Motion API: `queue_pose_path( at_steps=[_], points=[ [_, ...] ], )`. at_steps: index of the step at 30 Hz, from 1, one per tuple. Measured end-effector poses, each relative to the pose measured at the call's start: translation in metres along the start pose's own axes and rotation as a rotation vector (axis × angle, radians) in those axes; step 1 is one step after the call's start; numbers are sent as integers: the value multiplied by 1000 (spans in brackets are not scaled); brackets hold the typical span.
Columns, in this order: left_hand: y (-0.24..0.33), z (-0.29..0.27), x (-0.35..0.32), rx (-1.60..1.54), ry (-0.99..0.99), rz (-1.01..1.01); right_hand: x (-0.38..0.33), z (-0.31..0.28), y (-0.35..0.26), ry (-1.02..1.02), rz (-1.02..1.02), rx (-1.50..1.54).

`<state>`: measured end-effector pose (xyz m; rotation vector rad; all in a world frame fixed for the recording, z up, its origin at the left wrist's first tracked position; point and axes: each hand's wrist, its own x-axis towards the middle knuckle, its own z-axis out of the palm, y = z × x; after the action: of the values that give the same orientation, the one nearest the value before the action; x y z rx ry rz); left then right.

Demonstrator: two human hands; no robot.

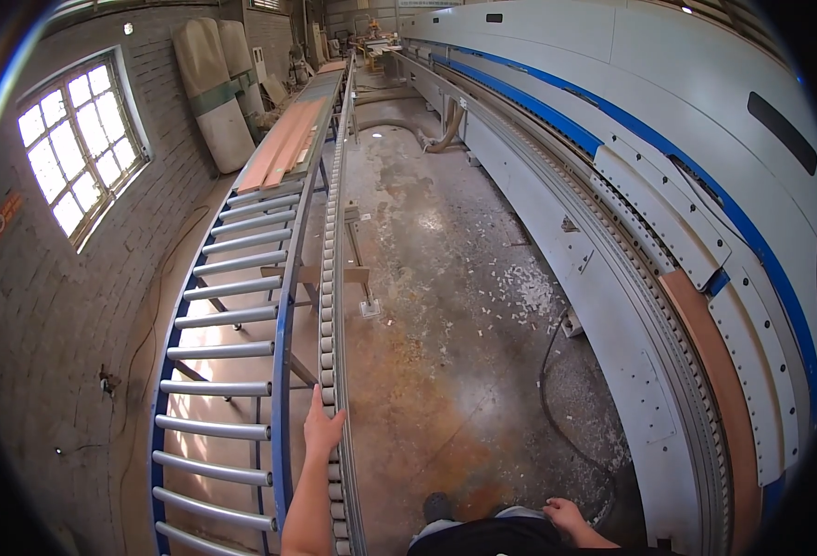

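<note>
My left hand [323,424] rests on the narrow roller rail [328,315], its index finger stretched forward and the thumb out to the side. Nothing shows in that hand. Low in the picture, beside my leg, my right hand [566,515] hangs loosely above the floor with its fingers slightly bent and no object in it. Just left of the rail runs a blue-framed roller conveyor [283,389] with silver rollers. Reddish-brown boards [283,144] lie side by side farther along it.
A long white and blue machine [631,102] fills the right side, with one reddish-brown board [719,371] along its edge. White scraps and a black cable [546,371] lie on the stained floor. A thick hose [399,123] crosses farther ahead. A brick wall with a window [82,139] stands left.
</note>
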<state>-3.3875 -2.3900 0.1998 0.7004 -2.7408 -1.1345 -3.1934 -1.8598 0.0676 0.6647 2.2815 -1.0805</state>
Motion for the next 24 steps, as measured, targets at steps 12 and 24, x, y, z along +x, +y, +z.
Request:
queue_pose_path(
  at_steps=[12,24],
  points=[
    [3,-1,0,-4,-21,-17,6,4,11,-24,54,76],
    [-7,4,3,28,-3,12,13,11,28,19,3,-24]
  ],
)
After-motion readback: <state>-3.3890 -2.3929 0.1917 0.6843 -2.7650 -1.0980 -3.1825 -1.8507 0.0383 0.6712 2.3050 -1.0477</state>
